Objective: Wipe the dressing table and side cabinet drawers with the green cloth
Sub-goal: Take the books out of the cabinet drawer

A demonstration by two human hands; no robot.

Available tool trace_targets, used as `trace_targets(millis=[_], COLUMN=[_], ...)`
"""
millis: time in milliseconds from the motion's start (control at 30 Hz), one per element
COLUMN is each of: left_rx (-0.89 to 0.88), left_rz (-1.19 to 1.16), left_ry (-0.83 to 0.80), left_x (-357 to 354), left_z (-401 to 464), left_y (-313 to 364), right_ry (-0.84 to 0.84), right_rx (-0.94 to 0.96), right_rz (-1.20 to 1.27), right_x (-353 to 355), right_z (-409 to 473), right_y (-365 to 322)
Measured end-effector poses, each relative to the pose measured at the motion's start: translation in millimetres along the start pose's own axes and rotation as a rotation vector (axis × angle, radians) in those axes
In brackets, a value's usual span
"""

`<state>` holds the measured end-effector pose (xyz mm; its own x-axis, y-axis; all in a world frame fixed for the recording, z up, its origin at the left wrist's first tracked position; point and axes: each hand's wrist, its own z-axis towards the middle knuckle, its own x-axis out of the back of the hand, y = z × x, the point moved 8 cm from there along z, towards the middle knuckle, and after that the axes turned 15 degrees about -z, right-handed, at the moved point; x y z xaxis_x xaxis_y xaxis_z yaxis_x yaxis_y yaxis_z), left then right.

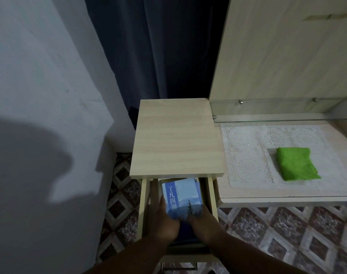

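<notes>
The side cabinet has its top drawer pulled out toward me. Inside the drawer lies a blue book with a tree on its cover, on top of other books. My left hand grips the book's left near corner and my right hand grips its right near corner. The folded green cloth rests untouched on the white lace mat of the dressing table, to the right of the cabinet.
A glass shelf runs along the back of the dressing table under a wooden panel. A dark curtain hangs behind the cabinet, a white wall stands at left. Patterned floor tiles lie below. A lower drawer's metal handle shows near my forearms.
</notes>
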<state>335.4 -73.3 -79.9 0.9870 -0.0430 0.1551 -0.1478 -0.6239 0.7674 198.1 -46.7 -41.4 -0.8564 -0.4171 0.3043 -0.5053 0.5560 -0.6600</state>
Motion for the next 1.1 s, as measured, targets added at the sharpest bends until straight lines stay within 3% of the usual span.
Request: trace_targets(millis=[100, 300, 433, 600, 800, 933, 1100], left_rx=[0.013, 0.076, 0.111, 0.239, 0.465, 0.395, 0.15], left_rz=[0.034, 0.21, 0.249, 0.103, -0.246, -0.21, -0.23], left_ry=[-0.049, -0.032, -0.097, -0.148, -0.278, -0.322, -0.219], left_x=[-3.7, 6.1, 9.0, 16.2, 21.7, 26.4, 35.4], left_z=[-0.5, -3.2, -3.0, -15.7, -57.9, -78.2, -74.3], left_y=[3.3, 8.9, 13.4, 20.2, 25.3, 54.3, 108.0], right_ry=[0.076, 0.147, 0.125, -0.034, -0.172, -0.15, -0.083], right_rx=[-0.079, -0.288, -0.35, -0.349, -0.386, -0.313, -0.114], right_rz=[-0.009, 0.245, 0.32, 0.292, 0.476, 0.474, 0.303], right_x=[7.2, 6.6, 0.9, -1.0, 17.4, 33.5, 69.0], right_z=[5.7, 5.8, 6.9, -14.4, -50.2, -66.4, -66.5], right_y=[4.9, 9.1, 10.5, 1.8, -14.9, -33.3, -80.1])
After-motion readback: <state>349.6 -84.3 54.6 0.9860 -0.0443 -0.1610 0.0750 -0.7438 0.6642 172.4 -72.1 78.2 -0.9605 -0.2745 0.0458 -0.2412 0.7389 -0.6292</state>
